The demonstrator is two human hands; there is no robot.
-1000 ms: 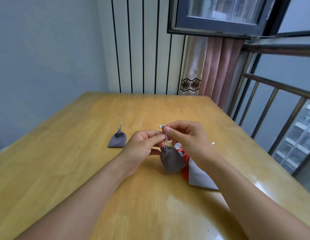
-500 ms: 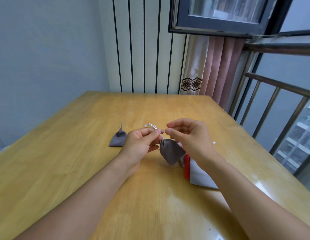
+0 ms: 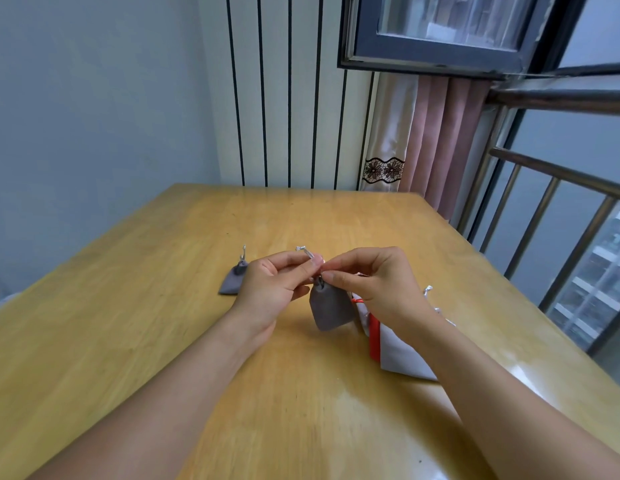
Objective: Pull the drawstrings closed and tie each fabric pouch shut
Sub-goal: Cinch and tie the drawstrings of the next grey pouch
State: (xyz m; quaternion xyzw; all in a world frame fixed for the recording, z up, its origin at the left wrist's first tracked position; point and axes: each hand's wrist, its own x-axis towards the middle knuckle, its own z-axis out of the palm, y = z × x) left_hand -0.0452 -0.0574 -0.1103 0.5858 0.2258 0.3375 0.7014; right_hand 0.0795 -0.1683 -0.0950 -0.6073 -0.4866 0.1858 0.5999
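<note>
Both hands are raised above the wooden tabletop (image 3: 128, 341), fingertips meeting over a small grey pouch (image 3: 331, 310) that hangs between them. The left hand (image 3: 272, 289) has thumb and forefinger pinched on the silver drawstring (image 3: 305, 251), whose knotted end sticks up past the knuckles. The right hand (image 3: 374, 282) pinches the cord too, right at the gathered neck of the pouch, its other fingers curled; just how the cord runs between the fingertips is hard to make out from here. The pouch's mouth looks cinched and its bottom corner dangles just above the wood.

To the left lies a second grey pouch (image 3: 232, 280), flat on the tabletop with its neck drawn in and its string poking upward. Behind the right wrist sits a pale grey pouch (image 3: 402, 355) with a red one (image 3: 374, 339) tucked against it, silver cord ends (image 3: 428, 289) showing beyond.
</note>
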